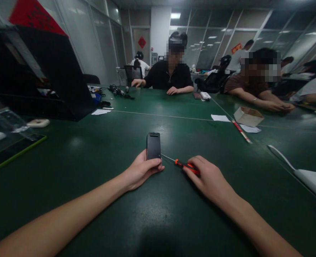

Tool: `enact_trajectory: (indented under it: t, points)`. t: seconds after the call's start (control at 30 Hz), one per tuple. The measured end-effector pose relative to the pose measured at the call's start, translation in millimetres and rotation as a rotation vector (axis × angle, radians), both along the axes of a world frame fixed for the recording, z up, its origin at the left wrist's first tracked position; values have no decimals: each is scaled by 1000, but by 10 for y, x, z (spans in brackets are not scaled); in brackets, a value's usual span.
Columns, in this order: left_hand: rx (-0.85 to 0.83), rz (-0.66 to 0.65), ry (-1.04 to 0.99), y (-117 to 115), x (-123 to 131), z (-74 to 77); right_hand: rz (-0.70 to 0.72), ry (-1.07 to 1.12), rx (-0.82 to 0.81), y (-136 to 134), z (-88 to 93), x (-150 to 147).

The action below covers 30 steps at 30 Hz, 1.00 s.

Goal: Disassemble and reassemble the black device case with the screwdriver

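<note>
One screwdriver (181, 164) in right hand (209, 175)

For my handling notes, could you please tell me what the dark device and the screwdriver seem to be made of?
The device is probably satin plastic, given its soft, even sheen, though painted metal is possible. On the screwdriver, the thin, bright shaft looks like polished steel; the orange-and-black handle suggests molded plastic, perhaps part rubber.

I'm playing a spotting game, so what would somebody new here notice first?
Probably the orange-and-black screwdriver in the right hand, near the middle. Its thin shaft points at a dark, boxy object in the left hand, above the green table. Next might be the bright red paper at the top left.
</note>
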<state>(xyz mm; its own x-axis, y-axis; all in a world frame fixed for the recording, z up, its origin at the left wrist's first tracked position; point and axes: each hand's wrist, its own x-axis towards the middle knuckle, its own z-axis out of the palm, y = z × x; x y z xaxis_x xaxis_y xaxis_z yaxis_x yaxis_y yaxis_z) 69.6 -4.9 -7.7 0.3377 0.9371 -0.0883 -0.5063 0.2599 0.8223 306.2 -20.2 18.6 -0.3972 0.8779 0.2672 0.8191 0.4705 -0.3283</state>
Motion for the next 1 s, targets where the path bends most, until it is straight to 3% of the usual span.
enact_trajectory:
  t: [0.17, 0.3, 0.6, 0.73, 0.87, 1.0]
  points:
    - [-20, 78, 49, 52, -50, 34, -33, 312, 268, -139, 99, -40]
    - [-12, 135, 86, 109, -105, 46, -46, 381, 423, -198, 126, -54]
    - [89, 150, 224, 125, -129, -9, 22, 382, 444, -174, 99, -78]
    - [227, 199, 438, 163, -197, -57, 92, 366, 295, -186, 108, -100]
    - [360, 212, 641, 163, -232, 9, 65, 414, -89, -236, 84, -234]
    - [445, 258, 807, 131, -211, 83, -59, 565, -415, -272, 53, -355]
